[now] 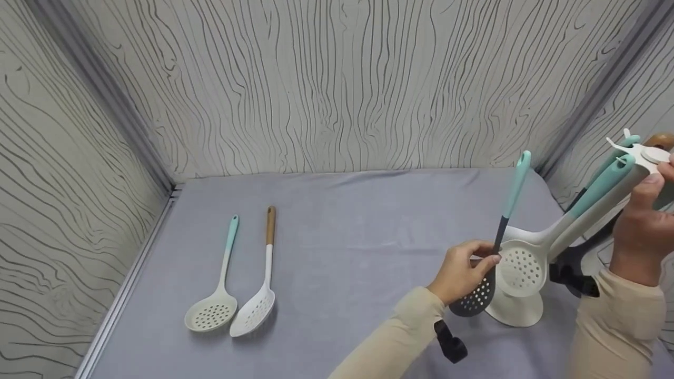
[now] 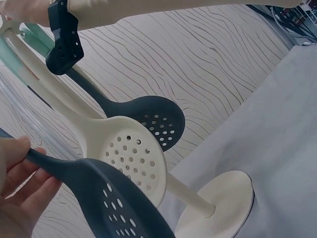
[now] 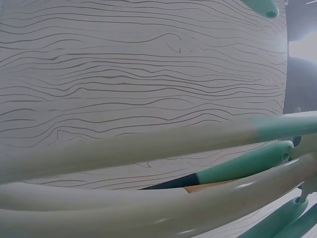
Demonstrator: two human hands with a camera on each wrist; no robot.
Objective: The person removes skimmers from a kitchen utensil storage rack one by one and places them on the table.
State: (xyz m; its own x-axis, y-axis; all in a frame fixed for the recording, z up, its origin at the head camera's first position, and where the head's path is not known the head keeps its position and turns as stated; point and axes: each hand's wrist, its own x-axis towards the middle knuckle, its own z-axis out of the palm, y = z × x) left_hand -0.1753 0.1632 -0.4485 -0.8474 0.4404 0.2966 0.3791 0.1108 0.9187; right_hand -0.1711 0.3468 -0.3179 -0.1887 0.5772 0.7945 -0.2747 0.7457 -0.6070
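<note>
In the head view, my left hand [image 1: 462,271] pinches the neck of a dark skimmer [image 1: 473,301] with a teal handle, its perforated bowl hanging low. At far right, my right hand [image 1: 643,223] grips the top of a cream utensil stand [image 1: 518,316], which leans over toward it. From the stand's hooks hang a cream skimmer [image 1: 518,271] with a teal handle and other utensils, partly hidden by the right hand. The left wrist view shows the dark skimmer in front of the cream one, with another dark skimmer [image 2: 156,121] behind. Utensil shafts fill the lower right wrist view.
A cream skimmer [image 1: 211,313] with a teal handle and a white slotted spoon [image 1: 255,316] with a brown handle lie side by side at left on the grey cloth [image 1: 358,273]. Wood-patterned panels [image 1: 337,89] enclose the back and sides.
</note>
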